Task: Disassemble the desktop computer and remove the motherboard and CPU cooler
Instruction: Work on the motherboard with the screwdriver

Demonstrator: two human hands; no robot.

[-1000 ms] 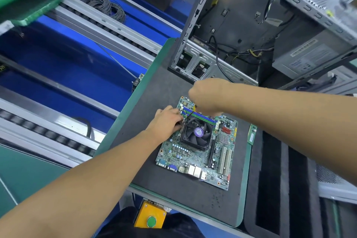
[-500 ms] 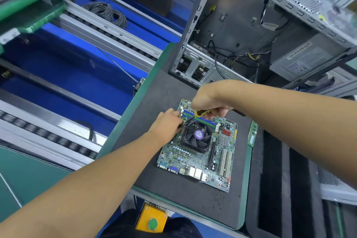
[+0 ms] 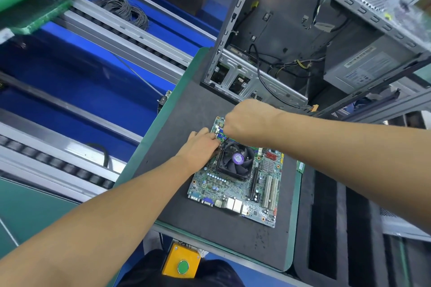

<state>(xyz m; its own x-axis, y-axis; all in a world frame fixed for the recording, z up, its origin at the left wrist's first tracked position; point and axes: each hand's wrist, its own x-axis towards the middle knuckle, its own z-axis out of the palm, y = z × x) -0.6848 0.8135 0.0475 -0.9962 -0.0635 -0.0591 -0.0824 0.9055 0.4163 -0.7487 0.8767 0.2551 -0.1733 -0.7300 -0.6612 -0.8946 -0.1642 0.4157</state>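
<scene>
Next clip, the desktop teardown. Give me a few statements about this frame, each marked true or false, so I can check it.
1. The motherboard lies flat on the dark mat, outside the computer case. True.
2. The CPU cooler has been lifted off the motherboard. False: it sits on the board, fan facing up.
3. The left hand and right hand are both at the cooler's far left corner. True.
4. The button on the yellow box is red. False: it is green.
5. The power supply lies on the mat beside the board. False: it is inside the case.
</scene>
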